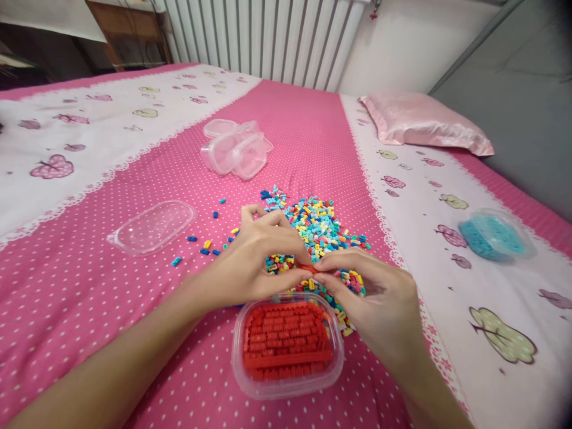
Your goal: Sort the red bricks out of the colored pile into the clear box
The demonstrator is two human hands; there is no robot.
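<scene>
The left hand (263, 250) and right hand (379, 295) pinch a small red plastic piece (308, 269), well short of the pink dotted bedspread's (129, 286) far edge; joined red bricks (286, 336) mostly fill a clear plastic tub (288, 390), multicoloured plastic bricks (317, 226) lie loose.

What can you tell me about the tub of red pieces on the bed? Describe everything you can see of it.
The tub is clear, looks like thin plastic, and has a rounded rectangular shape with a broad rim. It appears to be open. Tightly packed red pieces fill much of it, mostly in rows. It sits upright on the pink dotted bedspread, nearer the camera than the multicoloured pile. Whether the left hand touches its rim is unclear.
</scene>
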